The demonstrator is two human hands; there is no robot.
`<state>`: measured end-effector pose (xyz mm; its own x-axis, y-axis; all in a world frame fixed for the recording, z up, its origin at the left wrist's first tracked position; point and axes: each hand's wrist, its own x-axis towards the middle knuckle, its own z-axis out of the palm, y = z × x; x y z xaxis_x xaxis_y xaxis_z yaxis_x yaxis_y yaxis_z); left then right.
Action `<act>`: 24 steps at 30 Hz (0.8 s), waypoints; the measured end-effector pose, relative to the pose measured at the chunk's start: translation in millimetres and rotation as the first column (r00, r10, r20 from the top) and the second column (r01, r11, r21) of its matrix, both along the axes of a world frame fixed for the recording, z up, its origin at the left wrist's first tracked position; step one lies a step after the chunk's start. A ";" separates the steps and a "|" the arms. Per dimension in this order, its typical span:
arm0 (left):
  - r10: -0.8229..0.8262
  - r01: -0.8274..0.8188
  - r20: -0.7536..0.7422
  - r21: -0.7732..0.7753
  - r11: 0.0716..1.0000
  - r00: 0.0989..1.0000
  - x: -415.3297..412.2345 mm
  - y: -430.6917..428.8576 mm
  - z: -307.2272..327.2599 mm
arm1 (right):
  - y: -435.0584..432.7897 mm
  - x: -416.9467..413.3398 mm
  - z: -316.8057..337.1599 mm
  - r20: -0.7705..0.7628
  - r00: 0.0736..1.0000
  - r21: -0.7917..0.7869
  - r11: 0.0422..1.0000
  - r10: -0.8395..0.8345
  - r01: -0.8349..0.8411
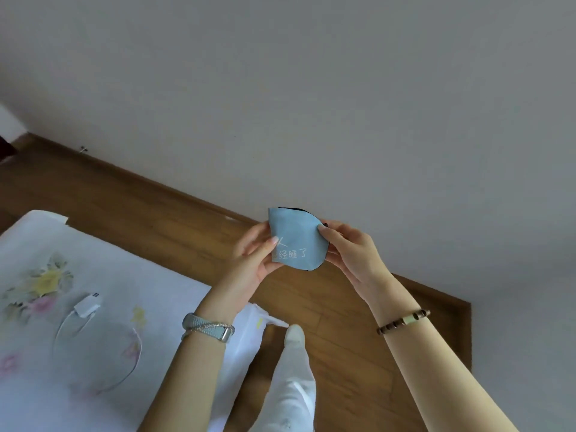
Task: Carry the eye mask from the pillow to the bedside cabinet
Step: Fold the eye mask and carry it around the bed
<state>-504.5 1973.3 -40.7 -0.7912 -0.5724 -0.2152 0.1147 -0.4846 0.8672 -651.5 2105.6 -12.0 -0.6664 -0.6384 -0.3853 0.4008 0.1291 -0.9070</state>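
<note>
The eye mask (296,236) is light blue with white printed characters and a black edge, folded in half. I hold it up in front of me over the wooden floor. My left hand (254,258) pinches its left edge with thumb and fingers. My right hand (349,247) pinches its right edge. No pillow or bedside cabinet shows in this view.
A bed (103,353) with a white floral sheet fills the lower left; a white charger with cable (87,307) and a thin hoop (131,363) lie on it. A wooden floor (156,213) runs along a grey wall (311,104). My white-trousered leg (293,385) stands beside the bed.
</note>
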 end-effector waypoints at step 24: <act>0.428 -0.427 -0.003 -0.055 0.902 0.904 -80.3 -284.8 4.2 | -381.4 -137.3 10.2 -0.070 0.830 0.010 0.832 0.554 -0.555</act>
<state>-584.8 1688.5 -36.5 -0.4660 -0.8660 -0.1812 0.2922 -0.3440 0.8924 -788.8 1724.2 -1.8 -0.2234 -0.9120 -0.3441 0.2026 0.3019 -0.9316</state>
